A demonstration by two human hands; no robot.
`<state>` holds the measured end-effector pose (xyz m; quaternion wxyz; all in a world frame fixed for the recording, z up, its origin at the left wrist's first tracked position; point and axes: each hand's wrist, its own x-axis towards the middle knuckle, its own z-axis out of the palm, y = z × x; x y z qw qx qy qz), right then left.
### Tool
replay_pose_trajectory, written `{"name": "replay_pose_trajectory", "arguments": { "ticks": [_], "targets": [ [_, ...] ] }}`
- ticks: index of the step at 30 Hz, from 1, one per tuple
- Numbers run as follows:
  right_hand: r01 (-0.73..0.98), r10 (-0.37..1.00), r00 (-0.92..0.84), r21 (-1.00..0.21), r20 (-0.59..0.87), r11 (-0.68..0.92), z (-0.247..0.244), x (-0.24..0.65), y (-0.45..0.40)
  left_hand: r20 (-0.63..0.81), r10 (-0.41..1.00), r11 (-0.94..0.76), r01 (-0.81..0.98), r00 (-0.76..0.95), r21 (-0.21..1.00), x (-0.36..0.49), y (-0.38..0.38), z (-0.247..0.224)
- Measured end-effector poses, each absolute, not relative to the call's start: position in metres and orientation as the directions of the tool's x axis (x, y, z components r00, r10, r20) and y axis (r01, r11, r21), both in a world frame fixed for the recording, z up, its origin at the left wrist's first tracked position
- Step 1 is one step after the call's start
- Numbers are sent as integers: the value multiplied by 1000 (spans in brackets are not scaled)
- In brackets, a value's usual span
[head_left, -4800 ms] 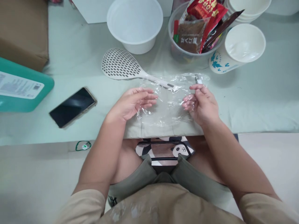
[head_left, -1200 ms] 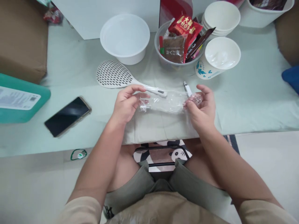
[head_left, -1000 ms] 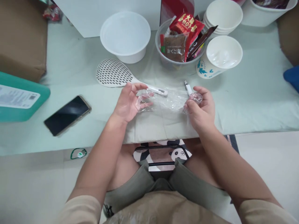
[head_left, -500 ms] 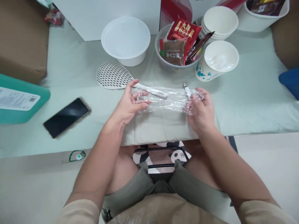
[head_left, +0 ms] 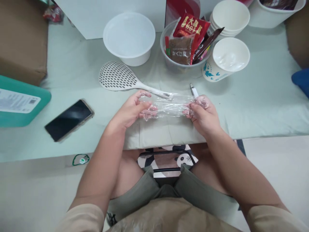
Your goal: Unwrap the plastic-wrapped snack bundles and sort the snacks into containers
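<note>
Between my two hands stretches a thin, crinkled sheet of clear plastic film (head_left: 169, 108), just above the front of the table. My left hand (head_left: 135, 109) grips its left end, fingers partly under the film and thumb on top. At the right end, my right hand (head_left: 205, 114) pinches bunched film between thumb and fingers. A white slotted skimmer (head_left: 118, 76) lies behind my left hand, and the film overlaps the view of its handle tip. Close behind my right hand lies a slim white tool with a metal tip (head_left: 193, 90), its near end hidden.
Behind the skimmer stands a white bowl (head_left: 138, 59). To its right are a clear bowl (head_left: 166, 62) of packaged snacks, a paper cup (head_left: 212, 71) and stacked white cups (head_left: 230, 16). A phone (head_left: 69, 120) and a green container (head_left: 21, 119) sit at left.
My left hand has drawn its fingers closer around the film, and my right hand has shifted slightly inward. The film between them looks narrower and more bunched. The view has tilted slightly.
</note>
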<state>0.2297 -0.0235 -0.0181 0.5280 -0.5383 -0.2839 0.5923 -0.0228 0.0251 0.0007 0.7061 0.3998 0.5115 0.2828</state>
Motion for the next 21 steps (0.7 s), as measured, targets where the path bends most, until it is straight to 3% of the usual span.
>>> {"name": "replay_pose_trajectory", "arguments": {
  "ticks": [3, 7, 13, 18, 21],
  "targets": [
    [-284, 906, 117, -888, -406, -361, -15, 229, -24, -474, 806, 490, 50, 354, 870, -24, 26, -2],
    [-216, 882, 50, -868, -468, -448, -14, 228, -24, -450, 834, 488, -45, 318, 872, -24, 28, -6],
    [-161, 913, 118, -915, -390, -370, -18, 233, -22, -428, 831, 457, 4, 356, 890, -32, 31, -11],
    [-14, 951, 82, -954, -300, -300, -17, 238, -23, -382, 873, 394, 23, 303, 919, -42, 35, -10],
    [-45, 945, 65, -947, -319, -317, -16, 238, -24, -347, 895, 365, -11, 279, 931, -41, 34, -9]
  ]
}}
